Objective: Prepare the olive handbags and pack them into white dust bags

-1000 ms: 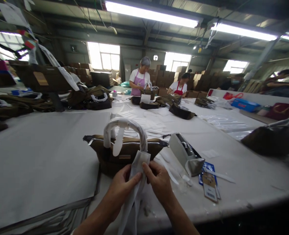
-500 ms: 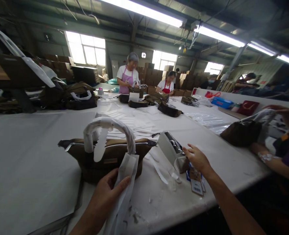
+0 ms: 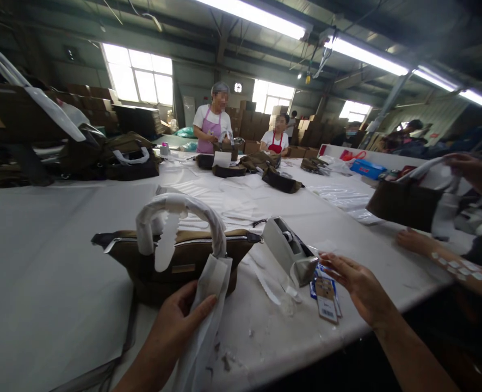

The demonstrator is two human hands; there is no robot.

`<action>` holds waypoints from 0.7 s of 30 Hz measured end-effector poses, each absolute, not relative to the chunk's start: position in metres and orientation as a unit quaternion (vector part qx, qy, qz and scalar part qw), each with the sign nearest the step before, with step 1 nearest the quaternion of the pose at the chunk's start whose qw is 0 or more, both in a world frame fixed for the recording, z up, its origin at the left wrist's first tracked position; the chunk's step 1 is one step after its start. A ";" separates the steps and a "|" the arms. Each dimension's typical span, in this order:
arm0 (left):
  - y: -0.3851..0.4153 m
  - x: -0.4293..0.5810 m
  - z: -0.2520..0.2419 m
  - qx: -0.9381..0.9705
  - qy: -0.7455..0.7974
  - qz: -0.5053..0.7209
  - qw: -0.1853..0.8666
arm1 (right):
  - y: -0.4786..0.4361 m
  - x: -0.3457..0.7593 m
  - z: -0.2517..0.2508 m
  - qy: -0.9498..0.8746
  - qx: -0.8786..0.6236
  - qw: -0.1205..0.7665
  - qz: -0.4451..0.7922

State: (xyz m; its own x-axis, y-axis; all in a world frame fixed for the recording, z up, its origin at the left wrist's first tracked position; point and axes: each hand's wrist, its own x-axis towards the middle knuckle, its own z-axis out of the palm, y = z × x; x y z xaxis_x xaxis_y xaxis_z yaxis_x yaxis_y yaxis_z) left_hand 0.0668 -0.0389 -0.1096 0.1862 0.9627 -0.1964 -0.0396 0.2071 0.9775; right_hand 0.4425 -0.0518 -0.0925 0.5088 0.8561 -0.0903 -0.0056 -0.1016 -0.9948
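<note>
An olive handbag (image 3: 159, 280) with dark trim and a silver zip stands upright on the table; its raised handle (image 3: 200, 207) is wrapped in white paper. My left hand (image 3: 179, 321) grips a long white paper-wrapped strap (image 3: 214, 277) against the front right of the bag, thumb on top. To the right of the bag is a grey tape dispenser (image 3: 284, 247). My right hand (image 3: 357, 283) is just beyond its front end, fingertips drawn together on what looks like clear tape, which shows only faintly. Below that hand lie brown and blue hang tags (image 3: 326, 299).
White notched paper strips (image 3: 265, 280) lie beside the dispenser. More bags (image 3: 284, 179) sit at the far side, with two people behind them. At right, a co-worker's hands (image 3: 418, 239) are around another bag (image 3: 404, 204). Dark bags (image 3: 130, 158) are piled at left.
My right hand has moved right and slightly down, away from the dispenser's front end. My left hand stays on the strap. At right, the co-worker's bag has been raised and turned.
</note>
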 end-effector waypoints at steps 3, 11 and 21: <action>-0.039 0.066 -0.112 0.470 0.486 0.413 0.610 | -0.062 0.441 -0.108 -0.290 -0.652 0.578 0.396; -0.041 0.067 -0.111 0.466 0.491 0.416 0.608 | -0.056 0.438 -0.156 -0.304 -0.685 0.588 0.305; -0.041 0.065 -0.110 0.474 0.462 0.423 0.618 | -0.089 0.379 -0.120 -0.479 -0.666 0.547 0.166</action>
State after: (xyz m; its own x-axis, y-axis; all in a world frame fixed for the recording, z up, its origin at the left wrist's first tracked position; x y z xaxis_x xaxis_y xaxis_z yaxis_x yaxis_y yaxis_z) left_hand 0.0646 -0.0405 -0.1100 0.2144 0.9618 -0.1700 -0.0844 0.1916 0.9778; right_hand 0.3792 -0.0891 -0.1205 0.4852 0.8202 0.3032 0.4570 0.0578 -0.8876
